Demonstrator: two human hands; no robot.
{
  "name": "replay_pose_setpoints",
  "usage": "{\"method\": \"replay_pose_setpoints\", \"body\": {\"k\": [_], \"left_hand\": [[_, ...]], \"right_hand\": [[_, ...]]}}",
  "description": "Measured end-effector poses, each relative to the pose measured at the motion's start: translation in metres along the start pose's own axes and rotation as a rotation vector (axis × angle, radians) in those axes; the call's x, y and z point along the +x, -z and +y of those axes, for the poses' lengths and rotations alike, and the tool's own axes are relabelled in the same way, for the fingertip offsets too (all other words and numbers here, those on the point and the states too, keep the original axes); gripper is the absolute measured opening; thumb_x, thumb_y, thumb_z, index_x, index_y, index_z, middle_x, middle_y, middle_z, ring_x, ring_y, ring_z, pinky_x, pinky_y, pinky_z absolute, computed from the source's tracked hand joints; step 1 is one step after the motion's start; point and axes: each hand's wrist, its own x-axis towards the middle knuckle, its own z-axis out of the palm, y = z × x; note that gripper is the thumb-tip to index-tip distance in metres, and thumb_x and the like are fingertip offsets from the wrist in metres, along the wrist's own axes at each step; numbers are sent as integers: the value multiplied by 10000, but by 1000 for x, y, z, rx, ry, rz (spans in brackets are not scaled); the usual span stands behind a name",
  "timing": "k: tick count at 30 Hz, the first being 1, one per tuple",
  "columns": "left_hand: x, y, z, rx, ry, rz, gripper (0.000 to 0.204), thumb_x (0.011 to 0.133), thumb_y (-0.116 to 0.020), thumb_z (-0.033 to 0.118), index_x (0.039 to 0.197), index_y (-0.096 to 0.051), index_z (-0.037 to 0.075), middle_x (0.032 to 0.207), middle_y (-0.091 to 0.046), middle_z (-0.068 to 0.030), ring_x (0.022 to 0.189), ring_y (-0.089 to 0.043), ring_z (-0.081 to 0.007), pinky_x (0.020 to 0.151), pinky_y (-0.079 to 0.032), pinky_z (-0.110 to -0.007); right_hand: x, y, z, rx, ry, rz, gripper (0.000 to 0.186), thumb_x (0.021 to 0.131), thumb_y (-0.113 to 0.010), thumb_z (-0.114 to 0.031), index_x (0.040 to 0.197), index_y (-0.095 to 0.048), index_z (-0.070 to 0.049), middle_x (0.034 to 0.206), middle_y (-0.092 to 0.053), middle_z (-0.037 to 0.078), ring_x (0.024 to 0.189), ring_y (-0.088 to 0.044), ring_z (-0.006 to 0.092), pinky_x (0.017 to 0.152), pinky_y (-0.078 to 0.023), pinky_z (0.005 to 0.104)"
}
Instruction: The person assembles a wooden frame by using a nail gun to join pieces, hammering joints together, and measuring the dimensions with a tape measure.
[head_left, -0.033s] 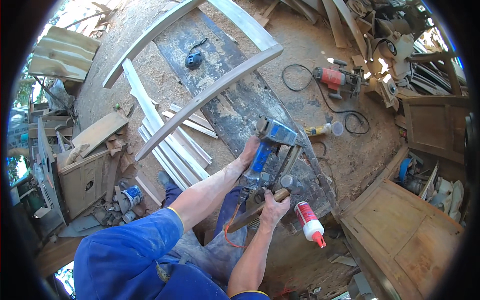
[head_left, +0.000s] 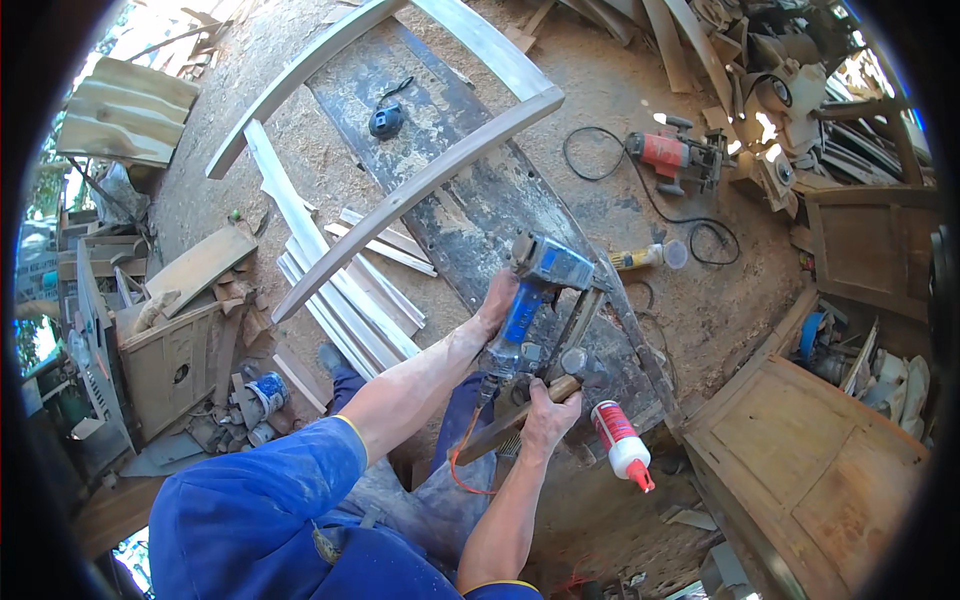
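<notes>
A blue nail gun with an orange hose lies over the near end of the worn bench. My left hand is right against its far left side, with the fingers hidden behind the tool. Lower down, my right hand is closed around a brown wooden piece, its thumb on top. Just beyond this hand is a round metal head, perhaps a hammer's. A white bottle with a red label and red nozzle stands right of my right hand.
A curved wooden frame spans the bench, with a small black device behind it. Pale wood strips lie to the left. On the right are a yellow power tool, a corded red router and a wooden panel.
</notes>
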Motion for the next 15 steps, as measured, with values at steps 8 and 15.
{"method": "replay_pose_setpoints", "body": {"k": [8,15], "left_hand": [[-105,-27,67,-353,-50,-564,916,851,-499,760,1414,-451,40,1225,-603,-177,1142,-622,-323,819,-609,-474],[-214,-38,100,155,-63,-215,447,879,-710,182,1260,-562,0,1032,-652,-116,758,-673,-190,615,-572,-312]], "right_hand": [[-45,-1,-16,54,-40,-115,324,737,-748,-44,1014,-592,21,888,-618,53,800,-577,169,754,-479,326],[-102,-1,-33,100,38,-212,378,783,-820,-114,1075,-621,18,992,-657,57,888,-600,166,828,-482,321]]}}
